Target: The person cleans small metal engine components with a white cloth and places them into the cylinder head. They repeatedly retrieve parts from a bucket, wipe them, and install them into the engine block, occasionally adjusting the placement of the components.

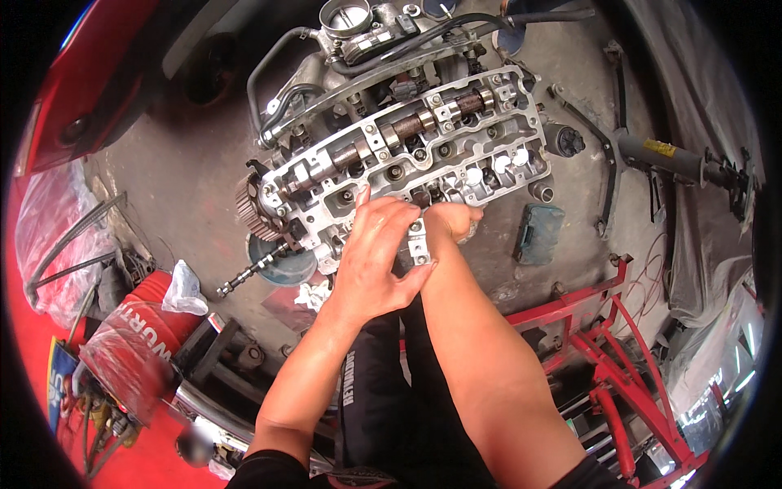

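Note:
A silver cylinder head (371, 175) sits in front of me with one camshaft (411, 126) lying along its far side. My left hand (371, 253) is at its near edge, thumb and fingers closed around a small metal camshaft bearing cap (418, 244). Close beside it, my right hand (452, 220) bends inward at the near side of the head. Its fingers curl out of sight, so what they grip is hidden. A toothed cam pulley (254, 208) is at the head's left end. Below the pulley, a second camshaft (261, 269) lies slanted over a round tub (289, 265).
The intake with its throttle body (346, 18) stands behind the head. On the floor to the right are a green case (540, 234) and a shock absorber (668, 159). A red metal stand (603, 350) is at the lower right; a red car (81, 90) is at the far left.

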`<state>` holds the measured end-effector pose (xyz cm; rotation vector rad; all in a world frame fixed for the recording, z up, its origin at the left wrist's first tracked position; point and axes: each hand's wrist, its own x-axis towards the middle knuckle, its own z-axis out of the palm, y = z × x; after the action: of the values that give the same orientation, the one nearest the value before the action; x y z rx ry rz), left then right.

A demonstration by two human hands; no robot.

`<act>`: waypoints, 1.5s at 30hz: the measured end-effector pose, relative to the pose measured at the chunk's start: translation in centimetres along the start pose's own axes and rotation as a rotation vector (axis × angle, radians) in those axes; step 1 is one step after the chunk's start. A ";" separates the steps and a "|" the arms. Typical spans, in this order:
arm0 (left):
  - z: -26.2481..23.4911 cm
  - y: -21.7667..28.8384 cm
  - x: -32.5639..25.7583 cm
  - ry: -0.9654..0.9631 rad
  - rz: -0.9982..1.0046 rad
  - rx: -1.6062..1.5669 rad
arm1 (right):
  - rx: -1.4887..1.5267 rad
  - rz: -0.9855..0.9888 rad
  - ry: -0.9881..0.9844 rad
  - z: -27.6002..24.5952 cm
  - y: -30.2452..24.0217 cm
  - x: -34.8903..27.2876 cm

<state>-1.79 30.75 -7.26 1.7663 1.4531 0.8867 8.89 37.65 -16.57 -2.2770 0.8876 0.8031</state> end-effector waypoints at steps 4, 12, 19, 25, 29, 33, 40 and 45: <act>0.0 -0.4 1.4 -0.031 0.015 -0.016 | 0.000 -0.021 0.002 0.5 0.9 0.0; 0.2 -1.0 1.5 0.026 -0.032 0.084 | -0.031 -0.093 0.020 0.1 0.2 0.4; -0.4 -0.2 -1.0 0.066 -0.106 0.152 | 0.031 -0.161 -0.206 -1.4 0.0 -0.5; 0.6 0.9 -2.5 0.124 -0.244 0.235 | -0.235 -0.838 -0.782 -12.4 1.5 1.7; 3.1 2.0 -1.6 0.130 -0.240 0.221 | -0.665 -1.244 -1.128 -15.1 -1.8 0.0; 4.5 3.9 -0.3 0.086 -0.315 0.271 | -0.990 -1.392 -1.043 -13.7 -6.4 -1.6; 1.3 1.7 4.5 0.258 -0.573 0.188 | -0.924 -1.399 -1.065 -12.8 -11.7 2.0; 1.3 -1.9 9.7 0.374 -0.682 0.580 | -0.926 -1.411 -1.106 -13.1 -12.8 2.7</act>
<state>-0.32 40.47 -8.73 1.3144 2.5435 0.4574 24.13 35.74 -6.20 -1.7764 -1.6451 1.4828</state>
